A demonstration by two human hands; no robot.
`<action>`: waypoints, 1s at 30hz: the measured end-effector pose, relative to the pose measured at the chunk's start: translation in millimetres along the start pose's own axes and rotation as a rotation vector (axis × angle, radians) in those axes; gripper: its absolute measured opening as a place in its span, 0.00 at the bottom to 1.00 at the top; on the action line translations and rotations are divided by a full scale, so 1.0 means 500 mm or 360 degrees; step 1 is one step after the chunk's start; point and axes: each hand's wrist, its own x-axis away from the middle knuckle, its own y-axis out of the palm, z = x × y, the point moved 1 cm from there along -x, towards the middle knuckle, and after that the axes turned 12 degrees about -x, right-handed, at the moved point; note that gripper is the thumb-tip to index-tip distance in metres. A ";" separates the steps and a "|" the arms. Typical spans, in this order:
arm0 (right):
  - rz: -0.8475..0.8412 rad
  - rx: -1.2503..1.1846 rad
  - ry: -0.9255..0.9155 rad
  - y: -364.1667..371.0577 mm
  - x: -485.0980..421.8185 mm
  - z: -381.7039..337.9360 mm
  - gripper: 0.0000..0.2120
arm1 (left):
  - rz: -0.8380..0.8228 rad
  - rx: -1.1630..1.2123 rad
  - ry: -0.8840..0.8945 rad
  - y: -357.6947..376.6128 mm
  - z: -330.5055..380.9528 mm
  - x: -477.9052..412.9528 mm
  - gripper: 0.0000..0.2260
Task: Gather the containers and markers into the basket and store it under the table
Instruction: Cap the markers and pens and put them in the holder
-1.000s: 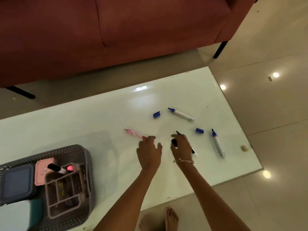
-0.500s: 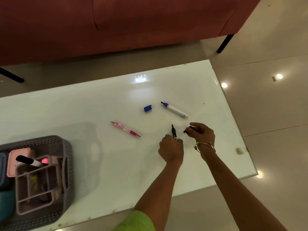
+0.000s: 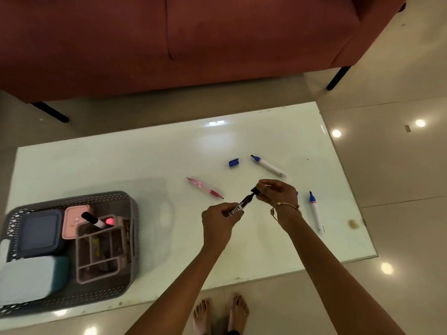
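Above the tabletop (image 3: 150, 165) our left hand (image 3: 219, 220) grips the black marker (image 3: 242, 206), its label unreadable, while our right hand (image 3: 274, 192) pinches its cap (image 3: 255, 189), far from the basket (image 3: 125, 206).

A: Where's free room on the table (image 3: 169, 267)?

B: Centre strip betw. basket (image 3: 131, 240) and your hands is bare, you can pass there. Far left half also clear up to the back edge.

A: What blocks you on the right?

B: Pink pen (image 3: 204, 187) just left of your hands; blue cap (image 3: 234, 162) and uncapped marker (image 3: 268, 165) behind them; another blue marker (image 3: 316, 211) near the right edge.

A: And the basket?

B: Crowded w/ boxes and an organizer (image 3: 100, 255); little room inside.
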 end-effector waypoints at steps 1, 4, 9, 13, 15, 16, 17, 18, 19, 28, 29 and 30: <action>0.0009 0.0040 -0.0010 0.009 0.001 0.003 0.07 | 0.0011 0.0020 0.0002 -0.008 0.002 0.002 0.09; 0.0081 0.0092 -0.0088 0.026 0.003 0.010 0.07 | 0.0068 0.0050 -0.0015 -0.034 -0.003 0.010 0.10; 0.0015 0.0144 -0.0076 0.056 0.021 0.023 0.07 | 0.0107 0.0067 0.0003 -0.067 -0.018 0.020 0.10; -0.0098 0.0298 -0.0047 0.091 0.044 0.042 0.06 | 0.0115 0.0061 0.0004 -0.090 -0.033 0.025 0.10; -0.0123 0.0300 -0.0023 0.105 0.049 0.051 0.07 | 0.0115 0.0077 -0.0015 -0.103 -0.036 0.028 0.09; -0.0140 0.0280 -0.0008 0.113 0.051 0.056 0.06 | 0.0124 0.0079 -0.0023 -0.108 -0.036 0.029 0.09; -0.0146 0.0280 -0.0004 0.123 0.053 0.063 0.06 | 0.0143 0.0067 -0.0030 -0.116 -0.037 0.030 0.09; -0.0129 0.0299 -0.0010 0.134 0.053 0.070 0.06 | 0.0165 0.0051 -0.0023 -0.124 -0.038 0.031 0.08; -0.0103 0.0328 -0.0015 0.147 0.054 0.079 0.06 | 0.0188 0.0027 -0.0009 -0.133 -0.042 0.030 0.07; -0.0220 0.0270 -0.0067 0.284 0.123 0.123 0.10 | 0.0428 -0.0202 0.0140 -0.248 -0.112 0.037 0.10; -0.0294 0.0303 -0.0107 0.308 0.136 0.120 0.13 | 0.0449 -0.0159 0.0124 -0.266 -0.118 0.036 0.10; -0.0362 0.0349 -0.0155 0.333 0.149 0.117 0.16 | 0.0478 -0.0089 0.0115 -0.285 -0.124 0.036 0.11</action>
